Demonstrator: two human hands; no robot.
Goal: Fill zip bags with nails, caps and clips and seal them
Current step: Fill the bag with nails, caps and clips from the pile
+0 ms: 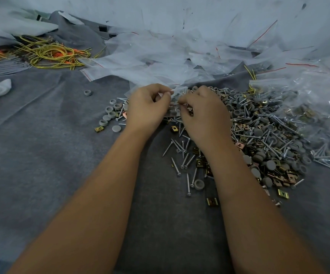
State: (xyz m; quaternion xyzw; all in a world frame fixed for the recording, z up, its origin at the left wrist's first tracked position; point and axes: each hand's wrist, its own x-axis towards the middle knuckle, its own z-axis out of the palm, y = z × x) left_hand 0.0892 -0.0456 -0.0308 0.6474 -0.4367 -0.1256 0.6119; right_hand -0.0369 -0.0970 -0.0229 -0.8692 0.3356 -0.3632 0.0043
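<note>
Head | left hand [147, 109], right hand [203, 113] | both pinching zip bag [175, 101]

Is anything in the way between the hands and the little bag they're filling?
No. The left hand and right hand both already pinch the small zip bag between them, above the pile of nails, caps and clips.
</note>
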